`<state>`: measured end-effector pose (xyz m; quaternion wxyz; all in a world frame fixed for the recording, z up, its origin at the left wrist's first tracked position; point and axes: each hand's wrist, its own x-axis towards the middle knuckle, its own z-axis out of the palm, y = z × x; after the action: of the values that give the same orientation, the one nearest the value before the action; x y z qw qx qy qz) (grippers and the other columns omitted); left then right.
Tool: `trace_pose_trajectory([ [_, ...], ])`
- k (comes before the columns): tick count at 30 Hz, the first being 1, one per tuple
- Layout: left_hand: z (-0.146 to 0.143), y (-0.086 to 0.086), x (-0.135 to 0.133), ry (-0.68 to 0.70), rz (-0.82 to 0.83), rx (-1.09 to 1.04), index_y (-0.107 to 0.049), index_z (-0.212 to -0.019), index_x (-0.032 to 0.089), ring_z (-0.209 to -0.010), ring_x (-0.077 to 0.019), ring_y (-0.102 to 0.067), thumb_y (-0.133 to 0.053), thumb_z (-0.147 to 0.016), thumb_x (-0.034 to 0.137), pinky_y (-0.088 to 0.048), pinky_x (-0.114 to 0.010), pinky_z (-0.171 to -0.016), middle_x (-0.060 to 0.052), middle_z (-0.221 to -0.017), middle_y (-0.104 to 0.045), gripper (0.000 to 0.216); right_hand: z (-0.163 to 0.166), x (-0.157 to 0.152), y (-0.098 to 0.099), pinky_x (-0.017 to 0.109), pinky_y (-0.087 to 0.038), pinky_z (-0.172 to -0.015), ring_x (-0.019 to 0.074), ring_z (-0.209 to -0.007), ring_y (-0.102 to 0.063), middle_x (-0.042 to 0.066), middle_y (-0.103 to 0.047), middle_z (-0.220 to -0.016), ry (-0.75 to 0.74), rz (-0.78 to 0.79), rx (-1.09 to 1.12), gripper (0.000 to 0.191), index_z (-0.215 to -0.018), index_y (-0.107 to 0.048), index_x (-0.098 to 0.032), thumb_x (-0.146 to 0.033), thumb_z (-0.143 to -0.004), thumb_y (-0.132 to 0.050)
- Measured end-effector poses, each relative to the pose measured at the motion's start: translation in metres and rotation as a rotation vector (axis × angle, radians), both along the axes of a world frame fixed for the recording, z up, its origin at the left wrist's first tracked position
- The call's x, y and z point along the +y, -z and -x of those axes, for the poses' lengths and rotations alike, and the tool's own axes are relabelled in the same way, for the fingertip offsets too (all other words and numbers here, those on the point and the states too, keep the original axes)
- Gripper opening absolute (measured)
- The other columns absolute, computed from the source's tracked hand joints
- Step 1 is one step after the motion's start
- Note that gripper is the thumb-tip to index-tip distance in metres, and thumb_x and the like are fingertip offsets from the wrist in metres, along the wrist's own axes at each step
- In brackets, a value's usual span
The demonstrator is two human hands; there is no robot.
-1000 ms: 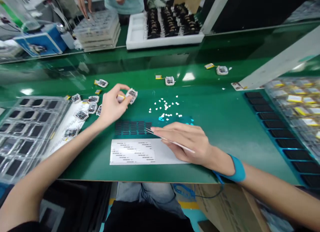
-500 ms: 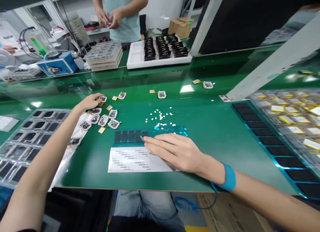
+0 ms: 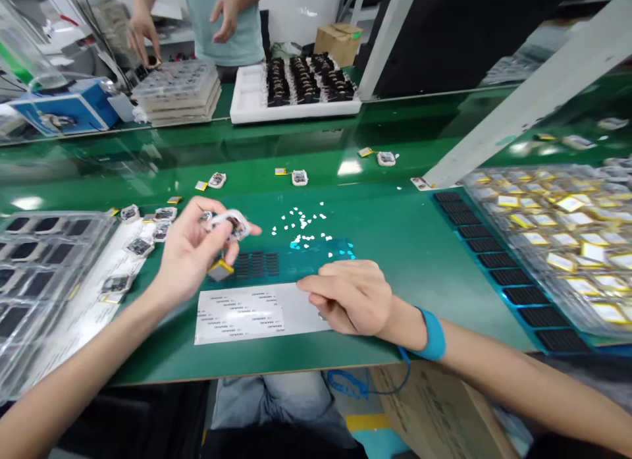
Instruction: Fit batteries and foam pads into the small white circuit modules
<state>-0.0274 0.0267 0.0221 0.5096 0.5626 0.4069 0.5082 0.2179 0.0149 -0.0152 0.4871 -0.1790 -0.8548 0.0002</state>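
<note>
My left hand (image 3: 190,251) is raised over the green bench, fingers closed on a small white-framed circuit module (image 3: 231,223) with a yellow battery (image 3: 220,269) dangling under it. My right hand (image 3: 351,296) rests on the white label sheet (image 3: 247,313), fingers curled; whether it holds anything is hidden. Just beyond lies a sheet of small black pads (image 3: 257,264) with a blue film edge (image 3: 320,245). Several more modules (image 3: 141,245) lie to the left of my left hand.
Clear blister trays (image 3: 34,261) sit at the left and trays of yellow batteries (image 3: 553,215) at the right. White scraps (image 3: 301,220) dot the bench. Loose modules (image 3: 299,177) lie further back. Another person's hands (image 3: 143,34) work over stacked trays (image 3: 175,90) across the bench.
My left hand reached out to the loose modules, then came back lifted with one module and its hanging battery. My right hand curled and shifted slightly on the label sheet.
</note>
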Motion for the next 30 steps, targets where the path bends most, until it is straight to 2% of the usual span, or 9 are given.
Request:
trace_pose_trajectory([
  [3,-0.022,0.006,-0.032,0.080,0.072,0.057,-0.062,-0.105,0.021,-0.043,-0.0102,-0.062,-0.068,-0.093,0.029,-0.052,-0.022,-0.042,-0.004,-0.084,-0.079,0.015,0.000,0.003,0.004,0.017,-0.041,-0.048,0.0044,-0.049,-0.055,-0.008,-0.065,-0.064,0.032,0.136,0.056,0.020,-0.107,-0.061,-0.017,-0.036,-0.103,-0.055],
  [6,-0.029,0.016,-0.049,0.100,0.123,0.117,-0.070,-0.110,0.020,-0.047,-0.0149,-0.069,-0.065,-0.093,0.023,-0.060,-0.024,-0.049,0.002,-0.062,-0.073,0.018,0.001,0.006,0.008,0.015,-0.043,-0.052,0.0031,-0.054,-0.060,-0.006,-0.071,-0.074,0.100,0.167,0.018,0.025,-0.114,-0.062,-0.016,-0.035,-0.099,-0.063],
  [9,-0.033,0.021,-0.058,0.076,0.148,0.093,-0.073,-0.110,0.021,-0.051,-0.0161,-0.072,-0.065,-0.091,0.021,-0.064,-0.026,-0.054,0.001,-0.067,-0.075,0.021,0.004,0.003,0.008,0.016,-0.045,-0.056,0.0044,-0.057,-0.063,-0.003,-0.074,-0.078,0.106,0.150,-0.028,0.027,-0.112,-0.065,-0.015,-0.037,-0.098,-0.065],
  [12,-0.036,0.022,-0.060,0.062,0.160,0.067,-0.074,-0.113,0.021,-0.053,-0.0169,-0.073,-0.064,-0.092,0.022,-0.066,-0.027,-0.056,-0.001,-0.071,-0.077,0.024,0.008,-0.004,0.007,0.020,-0.042,-0.052,0.0065,-0.053,-0.059,-0.003,-0.070,-0.069,0.054,0.139,-0.070,0.035,-0.109,-0.067,-0.014,-0.046,-0.102,-0.055],
  [17,-0.033,0.022,-0.058,0.083,0.187,0.059,-0.074,-0.119,0.022,-0.058,-0.0176,-0.075,-0.063,-0.093,0.021,-0.067,-0.026,-0.059,0.000,-0.069,-0.077,0.028,0.011,-0.010,0.012,0.022,-0.040,-0.048,0.0062,-0.051,-0.054,-0.004,-0.068,-0.069,0.109,0.093,-0.120,0.017,-0.112,-0.066,-0.015,-0.024,-0.100,-0.059],
  [21,-0.031,0.022,-0.055,0.098,0.192,0.073,-0.075,-0.116,0.025,-0.058,-0.0169,-0.075,-0.062,-0.093,0.019,-0.067,-0.025,-0.060,0.001,-0.070,-0.077,0.027,0.011,-0.008,0.013,0.022,-0.039,-0.046,0.0060,-0.054,-0.057,-0.005,-0.067,-0.070,0.134,0.066,-0.159,0.015,-0.110,-0.067,-0.015,-0.020,-0.099,-0.058],
  [26,-0.031,0.019,-0.054,0.075,0.166,0.166,-0.076,-0.112,0.028,-0.055,-0.0170,-0.075,-0.062,-0.092,0.019,-0.066,-0.024,-0.056,0.003,-0.067,-0.077,0.026,0.009,-0.006,0.009,0.024,-0.036,-0.044,0.0063,-0.051,-0.055,-0.006,-0.064,-0.065,0.143,-0.048,-0.261,0.016,-0.096,-0.068,-0.017,-0.012,-0.098,-0.053],
  [28,-0.030,0.019,-0.054,0.056,0.125,0.238,-0.077,-0.108,0.027,-0.055,-0.0172,-0.075,-0.062,-0.092,0.018,-0.065,-0.023,-0.055,0.003,-0.067,-0.077,0.024,0.009,-0.004,0.010,0.023,-0.037,-0.045,0.0058,-0.053,-0.057,-0.006,-0.068,-0.069,0.122,-0.005,-0.276,0.015,-0.096,-0.067,-0.018,-0.017,-0.100,-0.053],
  [30,-0.029,0.018,-0.053,0.040,0.098,0.289,-0.077,-0.107,0.027,-0.057,-0.0175,-0.076,-0.062,-0.092,0.019,-0.065,-0.022,-0.055,0.003,-0.069,-0.078,0.022,0.008,-0.002,0.012,0.021,-0.038,-0.047,0.0049,-0.060,-0.062,-0.005,-0.072,-0.078,0.069,0.109,-0.242,0.011,-0.102,-0.067,-0.019,-0.022,-0.101,-0.056],
])
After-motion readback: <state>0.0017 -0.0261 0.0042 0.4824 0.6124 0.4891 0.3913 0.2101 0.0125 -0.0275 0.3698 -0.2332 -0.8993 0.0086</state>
